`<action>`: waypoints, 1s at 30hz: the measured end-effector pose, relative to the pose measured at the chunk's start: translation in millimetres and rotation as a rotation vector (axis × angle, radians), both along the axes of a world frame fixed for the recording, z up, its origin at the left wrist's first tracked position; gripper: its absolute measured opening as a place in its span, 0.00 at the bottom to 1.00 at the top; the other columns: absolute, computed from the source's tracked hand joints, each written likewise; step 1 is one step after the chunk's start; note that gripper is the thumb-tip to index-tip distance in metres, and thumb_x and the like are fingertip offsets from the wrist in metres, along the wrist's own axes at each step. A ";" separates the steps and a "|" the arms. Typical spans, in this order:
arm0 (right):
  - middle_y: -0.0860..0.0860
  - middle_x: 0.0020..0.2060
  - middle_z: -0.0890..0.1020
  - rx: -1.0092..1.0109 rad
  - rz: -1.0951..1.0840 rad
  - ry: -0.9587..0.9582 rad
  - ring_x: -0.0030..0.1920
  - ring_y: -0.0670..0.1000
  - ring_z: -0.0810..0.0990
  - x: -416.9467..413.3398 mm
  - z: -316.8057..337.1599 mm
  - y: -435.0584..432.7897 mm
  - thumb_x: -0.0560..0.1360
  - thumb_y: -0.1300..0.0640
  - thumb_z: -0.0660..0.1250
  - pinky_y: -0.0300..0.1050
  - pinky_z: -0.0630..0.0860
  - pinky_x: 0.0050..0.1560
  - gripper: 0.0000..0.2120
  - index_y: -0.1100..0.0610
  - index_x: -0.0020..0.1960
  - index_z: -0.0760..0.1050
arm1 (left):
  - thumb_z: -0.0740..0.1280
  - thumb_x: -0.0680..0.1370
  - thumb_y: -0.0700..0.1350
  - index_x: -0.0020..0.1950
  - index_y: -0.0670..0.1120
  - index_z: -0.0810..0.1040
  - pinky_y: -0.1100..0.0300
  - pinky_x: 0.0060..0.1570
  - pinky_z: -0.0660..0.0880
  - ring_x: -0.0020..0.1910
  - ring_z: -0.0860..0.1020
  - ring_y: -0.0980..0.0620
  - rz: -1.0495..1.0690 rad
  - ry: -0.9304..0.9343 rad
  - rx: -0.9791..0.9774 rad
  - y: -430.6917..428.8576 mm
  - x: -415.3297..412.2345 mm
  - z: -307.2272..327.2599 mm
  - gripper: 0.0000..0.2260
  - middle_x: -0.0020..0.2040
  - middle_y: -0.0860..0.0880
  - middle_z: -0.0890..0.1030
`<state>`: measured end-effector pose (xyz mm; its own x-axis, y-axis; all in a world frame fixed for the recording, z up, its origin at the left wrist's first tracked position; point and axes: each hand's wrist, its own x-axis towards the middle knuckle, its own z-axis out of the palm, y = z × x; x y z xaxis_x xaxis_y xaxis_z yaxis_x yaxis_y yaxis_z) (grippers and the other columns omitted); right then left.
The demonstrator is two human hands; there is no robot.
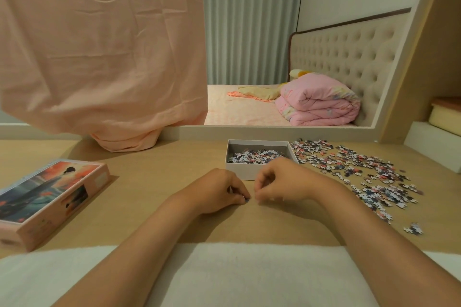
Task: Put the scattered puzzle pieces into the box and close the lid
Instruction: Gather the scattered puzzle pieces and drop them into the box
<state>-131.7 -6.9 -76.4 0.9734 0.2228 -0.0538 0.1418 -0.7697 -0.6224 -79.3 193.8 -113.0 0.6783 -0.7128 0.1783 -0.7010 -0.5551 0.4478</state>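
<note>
Both hands sit close together on the worktop (149, 182), just in front of the open box (239, 171). The left hand (219, 192) has its fingers curled, pinching a small dark piece (247, 199) down at the surface. The right hand (282, 184) is just beside it, fingers curled and blurred; I cannot tell whether they hold anything. A heap of pieces (254, 156) lies inside the box. The scattered puzzle pieces (361, 172) spread over the worktop right of the box. The lid (50, 194) rests picture-up, well to the left.
</note>
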 end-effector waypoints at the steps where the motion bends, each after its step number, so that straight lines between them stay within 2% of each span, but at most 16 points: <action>1: 0.48 0.33 0.84 0.083 -0.072 -0.094 0.28 0.41 0.77 3.2 -0.7 -1.9 0.70 0.59 0.78 0.36 0.73 0.29 0.04 0.53 0.39 0.83 | 0.73 0.74 0.45 0.50 0.53 0.86 0.74 0.39 0.68 0.37 0.75 0.63 0.006 0.010 -0.014 -0.3 0.1 -0.5 0.06 0.39 0.58 0.79; 3: 0.45 0.33 0.84 0.193 -0.234 -0.329 0.29 0.37 0.76 13.4 -2.8 -7.5 0.69 0.58 0.79 0.35 0.72 0.32 0.05 0.51 0.37 0.83 | 0.74 0.73 0.46 0.45 0.54 0.84 0.72 0.37 0.67 0.37 0.74 0.64 0.015 0.016 -0.030 -0.5 0.6 -1.9 0.03 0.39 0.58 0.80; 5: 0.41 0.32 0.83 0.238 -0.362 -0.477 0.33 0.37 0.77 24.2 -5.8 -14.4 0.68 0.55 0.79 0.39 0.73 0.38 0.06 0.48 0.37 0.83 | 0.74 0.73 0.47 0.43 0.54 0.81 0.70 0.36 0.67 0.36 0.74 0.62 0.029 -0.002 -0.029 -0.9 2.0 -1.4 0.03 0.39 0.58 0.80; 8: 0.40 0.32 0.82 0.193 -0.478 -0.524 0.37 0.42 0.79 34.0 -13.0 -23.8 0.68 0.51 0.78 0.45 0.75 0.41 0.04 0.46 0.37 0.83 | 0.72 0.74 0.46 0.44 0.52 0.81 0.70 0.35 0.67 0.34 0.73 0.62 0.060 -0.007 -0.144 -4.3 8.7 6.5 0.01 0.39 0.57 0.80; 11: 0.38 0.35 0.82 0.088 -0.474 -0.534 0.39 0.42 0.79 38.3 -19.2 -30.9 0.72 0.49 0.76 0.43 0.74 0.42 0.01 0.45 0.42 0.85 | 0.71 0.75 0.44 0.44 0.52 0.82 0.70 0.34 0.66 0.32 0.72 0.62 0.164 -0.065 -0.381 -14.9 21.1 17.3 0.03 0.38 0.59 0.80; 13: 0.40 0.41 0.85 0.055 -0.436 -0.515 0.43 0.44 0.80 41.9 -23.9 -35.9 0.74 0.50 0.73 0.43 0.76 0.45 0.03 0.45 0.47 0.86 | 0.71 0.76 0.44 0.47 0.52 0.82 0.68 0.36 0.70 0.32 0.73 0.62 0.224 -0.130 -0.442 -25.7 31.3 21.7 0.03 0.38 0.59 0.81; 15: 0.42 0.47 0.85 0.046 -0.386 -0.498 0.49 0.46 0.80 44.6 -28.0 -40.3 0.75 0.51 0.72 0.48 0.77 0.53 0.05 0.45 0.49 0.86 | 0.70 0.77 0.46 0.49 0.54 0.83 0.61 0.40 0.75 0.36 0.76 0.61 0.272 -0.195 -0.392 -36.8 43.6 19.7 0.04 0.41 0.59 0.82; 17: 0.42 0.50 0.84 0.023 -0.352 -0.512 0.54 0.49 0.79 45.9 -31.2 -43.2 0.76 0.52 0.71 0.52 0.76 0.58 0.06 0.45 0.50 0.86 | 0.68 0.78 0.48 0.51 0.55 0.84 0.55 0.45 0.75 0.44 0.77 0.55 0.284 -0.265 -0.292 -45.4 54.1 12.1 0.06 0.45 0.57 0.82; 20: 0.45 0.58 0.81 -0.020 -0.380 -0.526 0.62 0.51 0.73 46.9 -33.3 -45.0 0.78 0.52 0.69 0.49 0.71 0.64 0.09 0.45 0.55 0.85 | 0.62 0.81 0.51 0.57 0.55 0.83 0.54 0.55 0.69 0.55 0.74 0.49 0.276 -0.326 -0.192 -49.9 58.4 -2.3 0.11 0.55 0.53 0.81; 24: 0.54 0.73 0.69 -0.057 -0.456 -0.433 0.74 0.54 0.64 49.7 -38.1 -41.2 0.80 0.49 0.64 0.48 0.62 0.72 0.16 0.47 0.67 0.78 | 0.55 0.81 0.60 0.69 0.55 0.75 0.54 0.67 0.60 0.69 0.65 0.51 0.258 -0.335 -0.038 -43.9 55.1 -10.0 0.20 0.69 0.53 0.73; 27: 0.56 0.77 0.61 -0.003 -0.481 -0.317 0.77 0.54 0.60 51.4 -41.5 -34.8 0.81 0.46 0.61 0.49 0.59 0.75 0.20 0.49 0.70 0.75 | 0.51 0.79 0.66 0.74 0.55 0.69 0.52 0.71 0.60 0.73 0.64 0.49 0.295 -0.308 0.054 -40.0 56.2 -7.4 0.28 0.75 0.50 0.67; 30: 0.54 0.76 0.63 0.035 -0.409 -0.311 0.77 0.54 0.62 52.3 -41.1 -26.2 0.78 0.40 0.63 0.51 0.60 0.76 0.25 0.49 0.72 0.72 | 0.52 0.78 0.69 0.74 0.56 0.67 0.51 0.69 0.62 0.73 0.65 0.47 0.374 -0.330 0.087 -40.2 55.8 -6.0 0.29 0.75 0.48 0.66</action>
<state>-79.3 -33.1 -117.5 0.9501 -0.1829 0.2527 0.0161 -0.7804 -0.6251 -23.5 153.6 -119.0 0.8076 -0.4535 0.3769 -0.5432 -0.8208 0.1765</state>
